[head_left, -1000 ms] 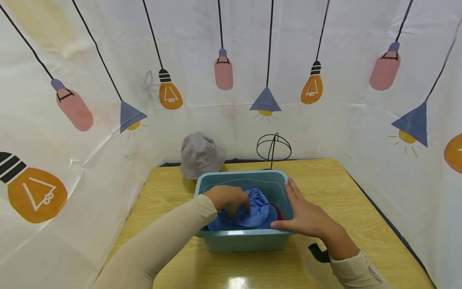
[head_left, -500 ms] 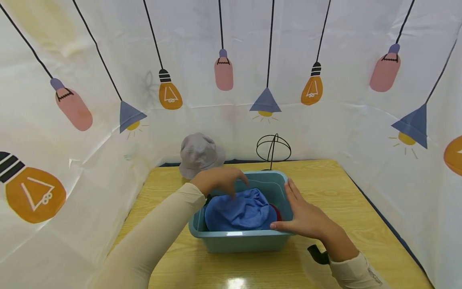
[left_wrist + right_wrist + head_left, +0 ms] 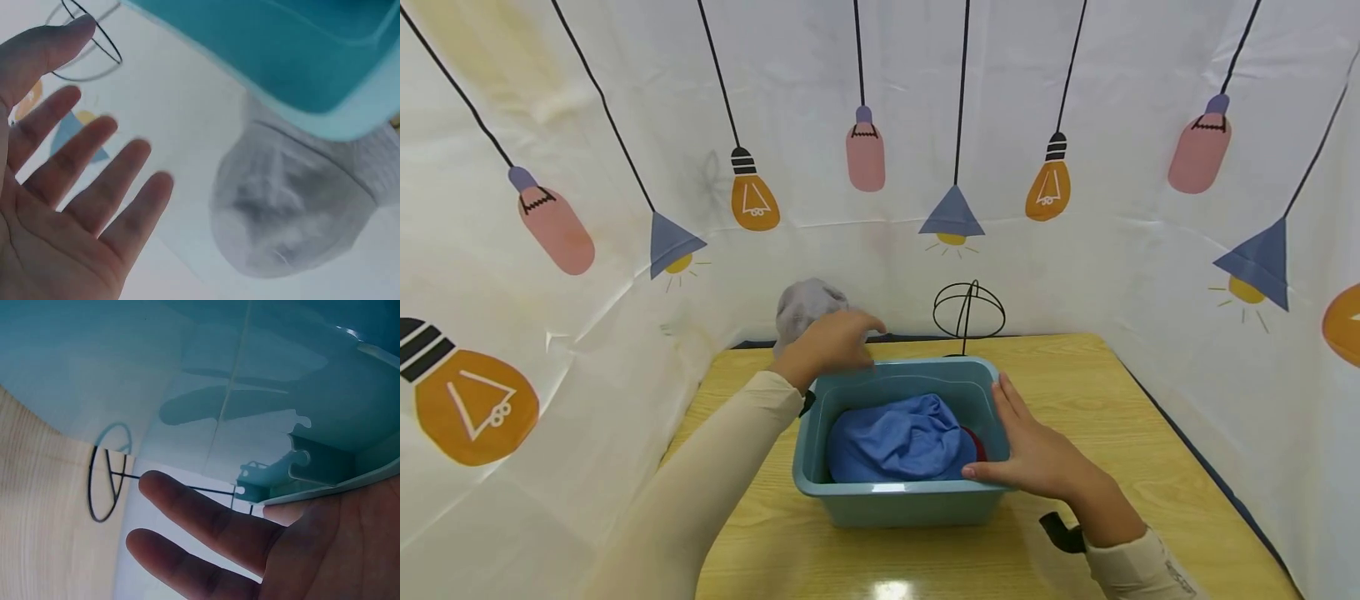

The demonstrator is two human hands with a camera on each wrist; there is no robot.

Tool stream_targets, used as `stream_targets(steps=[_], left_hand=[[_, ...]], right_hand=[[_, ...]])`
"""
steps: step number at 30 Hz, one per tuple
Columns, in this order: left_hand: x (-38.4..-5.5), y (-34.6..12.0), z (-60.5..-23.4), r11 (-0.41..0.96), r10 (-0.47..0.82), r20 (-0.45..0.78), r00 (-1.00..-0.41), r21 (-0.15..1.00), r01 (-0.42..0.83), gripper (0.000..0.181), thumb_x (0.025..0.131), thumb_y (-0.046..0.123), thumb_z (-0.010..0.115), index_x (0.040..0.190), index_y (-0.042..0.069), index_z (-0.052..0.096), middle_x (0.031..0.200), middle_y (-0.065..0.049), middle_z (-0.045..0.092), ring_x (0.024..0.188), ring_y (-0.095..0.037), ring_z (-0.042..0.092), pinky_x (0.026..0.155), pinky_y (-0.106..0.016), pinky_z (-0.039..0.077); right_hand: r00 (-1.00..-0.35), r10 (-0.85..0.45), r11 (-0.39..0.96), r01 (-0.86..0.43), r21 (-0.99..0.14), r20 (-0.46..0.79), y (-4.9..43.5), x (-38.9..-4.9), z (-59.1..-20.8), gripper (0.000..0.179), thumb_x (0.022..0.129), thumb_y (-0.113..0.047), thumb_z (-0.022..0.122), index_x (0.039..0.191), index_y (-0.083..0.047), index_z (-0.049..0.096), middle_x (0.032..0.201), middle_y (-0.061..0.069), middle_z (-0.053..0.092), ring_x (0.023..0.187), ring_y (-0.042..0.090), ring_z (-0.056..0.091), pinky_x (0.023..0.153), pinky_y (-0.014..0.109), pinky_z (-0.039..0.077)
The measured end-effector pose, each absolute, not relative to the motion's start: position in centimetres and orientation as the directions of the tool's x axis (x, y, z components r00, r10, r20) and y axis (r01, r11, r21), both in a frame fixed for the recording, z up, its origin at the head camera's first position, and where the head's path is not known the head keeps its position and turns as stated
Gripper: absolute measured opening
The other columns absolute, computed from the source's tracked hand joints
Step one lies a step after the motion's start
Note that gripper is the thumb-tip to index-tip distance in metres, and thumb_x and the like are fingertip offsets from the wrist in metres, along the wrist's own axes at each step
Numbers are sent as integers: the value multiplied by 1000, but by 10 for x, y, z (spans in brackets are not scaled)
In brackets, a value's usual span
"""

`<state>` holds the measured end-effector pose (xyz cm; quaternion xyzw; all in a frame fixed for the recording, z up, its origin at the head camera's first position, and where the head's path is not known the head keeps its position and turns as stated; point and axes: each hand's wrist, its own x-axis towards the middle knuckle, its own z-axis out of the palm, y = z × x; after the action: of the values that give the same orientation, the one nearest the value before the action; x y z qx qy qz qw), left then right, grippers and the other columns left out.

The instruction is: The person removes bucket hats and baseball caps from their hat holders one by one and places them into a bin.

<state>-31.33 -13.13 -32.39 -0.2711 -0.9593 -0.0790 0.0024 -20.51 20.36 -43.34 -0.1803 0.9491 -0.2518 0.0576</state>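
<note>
A light blue plastic basin [image 3: 910, 505] stands on the table. Inside it lies a crumpled blue cap [image 3: 898, 442], with a bit of something red [image 3: 977, 445] showing at its right. My right hand [image 3: 1047, 454] rests against the basin's right front corner, thumb on the front rim and fingers straight along the right side. Over the basin's back left corner, my left hand [image 3: 835, 343] overlaps the grey bucket hat [image 3: 805, 307] in the head view. The left wrist view shows that hand's fingers spread and holding nothing, with the hat [image 3: 290, 206] beside them.
Behind the basin stands a black wire hat stand [image 3: 967, 310]. The wooden table [image 3: 1075, 375] is enclosed at the back and sides by a white sheet [image 3: 880, 250] printed with hanging lamps. A black strap [image 3: 1063, 532] sits at my right wrist.
My left hand has let go of the blue cap in the basin, lifted out and moved back and left to the grey hat. The basin's left end shifted slightly; my right hand stays put.
</note>
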Motion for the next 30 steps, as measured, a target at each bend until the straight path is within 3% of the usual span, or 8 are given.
stream_targets(steps=[6,11,17,24,30], left_hand=[[-330,-149,-327,892,434,118,-893,84,445,70,87,34,84,149,17,56,160,-13,46,141,-34,52,110,-52,49],[-348,-169,-333,950,301,181,-936,29,311,93,85,42,86,161,17,39,170,-25,21,152,-45,32,121,-62,31],[-366,-193,-345,970,148,196,-969,162,181,110,82,43,88,167,26,21,172,-25,-11,156,-54,8,118,-78,15],[-377,-207,-351,968,77,172,-982,223,115,124,75,51,91,168,32,11,170,-25,-20,155,-57,0,113,-84,10],[-384,-216,-355,962,58,153,-987,255,96,124,76,52,90,167,41,7,169,-23,-26,155,-58,-3,110,-87,12]], right_hand=[[-931,-366,807,-307,-504,-18,203,-204,-433,135,77,-78,74,168,-18,-5,173,-4,-19,142,52,45,81,56,60],[-927,-376,798,-311,-517,-22,202,-203,-434,137,75,-83,70,168,-18,-6,173,-4,-19,146,53,39,88,63,57],[-926,-377,796,-323,-512,-1,203,-205,-435,136,76,-81,71,168,-18,-7,173,-4,-19,147,52,37,91,64,55],[-924,-382,778,-322,-539,1,202,-203,-436,137,76,-82,71,168,-16,-6,173,-3,-19,151,51,31,99,68,50],[-925,-381,774,-323,-544,7,200,-202,-435,135,77,-79,73,168,-15,-4,174,-1,-18,152,50,30,99,69,50]])
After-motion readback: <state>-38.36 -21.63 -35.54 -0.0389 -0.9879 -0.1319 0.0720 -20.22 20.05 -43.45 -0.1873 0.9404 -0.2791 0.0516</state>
